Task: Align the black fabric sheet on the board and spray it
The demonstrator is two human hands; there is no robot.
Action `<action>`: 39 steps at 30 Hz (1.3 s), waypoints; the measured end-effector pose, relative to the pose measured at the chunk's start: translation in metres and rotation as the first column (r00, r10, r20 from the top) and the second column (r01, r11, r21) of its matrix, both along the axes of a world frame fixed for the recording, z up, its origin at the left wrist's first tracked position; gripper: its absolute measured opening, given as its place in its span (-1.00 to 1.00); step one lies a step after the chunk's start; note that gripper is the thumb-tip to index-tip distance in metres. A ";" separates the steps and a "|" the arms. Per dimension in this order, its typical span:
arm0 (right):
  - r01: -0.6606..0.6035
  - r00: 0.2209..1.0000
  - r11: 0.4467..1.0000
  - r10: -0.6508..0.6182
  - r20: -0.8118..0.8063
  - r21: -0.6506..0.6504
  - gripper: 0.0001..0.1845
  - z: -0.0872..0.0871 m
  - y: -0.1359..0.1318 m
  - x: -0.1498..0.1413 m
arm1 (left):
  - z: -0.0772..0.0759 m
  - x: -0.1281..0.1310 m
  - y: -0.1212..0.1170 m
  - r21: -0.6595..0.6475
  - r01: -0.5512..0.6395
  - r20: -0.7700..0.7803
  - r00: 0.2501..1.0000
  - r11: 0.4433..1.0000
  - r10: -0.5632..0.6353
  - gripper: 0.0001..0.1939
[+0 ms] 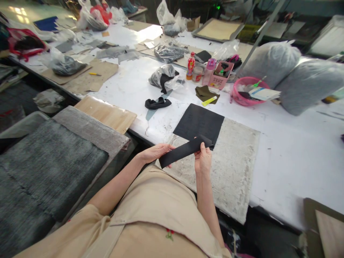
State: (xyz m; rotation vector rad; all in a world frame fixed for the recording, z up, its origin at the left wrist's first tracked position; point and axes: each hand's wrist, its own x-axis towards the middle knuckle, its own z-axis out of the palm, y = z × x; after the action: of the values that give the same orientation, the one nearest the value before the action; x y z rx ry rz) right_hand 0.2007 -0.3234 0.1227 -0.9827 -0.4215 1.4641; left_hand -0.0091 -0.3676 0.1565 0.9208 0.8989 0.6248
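A black fabric strip (180, 149) is stretched between my two hands, just over the near edge of the table. My left hand (158, 151) grips its left end, with fingers partly hidden behind it. At the other end, my right hand (203, 157) pinches the strip with the thumb on top, where the layers look folded or stacked. Just beyond the strip lies a flat black square of fabric (200, 122), partly on a worn grey board (236, 161). A loose black fabric bundle (158, 103) rests farther back on the white table (285, 154).
Dark olive fabric pieces (206, 94) lie under a yellow marker-like tube (209, 101). Behind stand a drink bottle (190, 66), a pink bottle (209, 71) and a pink basin (248, 98). Large stuffed bags (311, 84) occupy the right; a dark textured slab (53, 179) is at left.
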 end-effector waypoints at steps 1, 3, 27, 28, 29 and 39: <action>0.001 1.000 1.000 -0.001 0.007 0.002 -0.69 0.000 0.000 0.000 | 0.000 0.000 0.000 -0.001 0.000 -0.004 1.000 1.000 0.000 -0.37; 0.002 1.000 1.000 -0.002 0.011 0.001 -0.69 0.001 0.000 0.001 | 0.000 0.001 0.000 -0.004 0.016 -0.017 1.000 1.000 -0.016 -0.39; -0.260 0.912 0.957 0.200 0.358 0.127 -0.71 0.023 -0.028 -0.006 | -0.005 0.045 0.026 -0.010 0.162 -0.025 0.986 0.987 -0.162 -0.64; -0.266 0.910 0.957 0.210 0.357 0.115 -0.70 0.022 -0.027 -0.005 | -0.005 0.045 0.025 -0.019 0.170 -0.018 0.985 0.985 -0.170 -0.63; -0.266 0.909 0.959 0.216 0.356 0.098 -0.69 0.022 -0.027 -0.005 | -0.006 0.046 0.024 -0.017 0.170 -0.006 0.985 0.985 -0.170 -0.63; -0.183 0.948 0.983 0.170 0.269 0.024 -0.68 0.006 -0.020 0.002 | -0.024 0.056 0.021 -0.082 -0.033 0.027 0.999 0.996 0.035 -0.67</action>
State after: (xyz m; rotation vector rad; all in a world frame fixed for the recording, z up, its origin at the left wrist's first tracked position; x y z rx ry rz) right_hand 0.2024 -0.3430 0.1285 -1.1311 -0.7542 1.4774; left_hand 0.0472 -0.3466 0.1325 0.8233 0.9092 0.6247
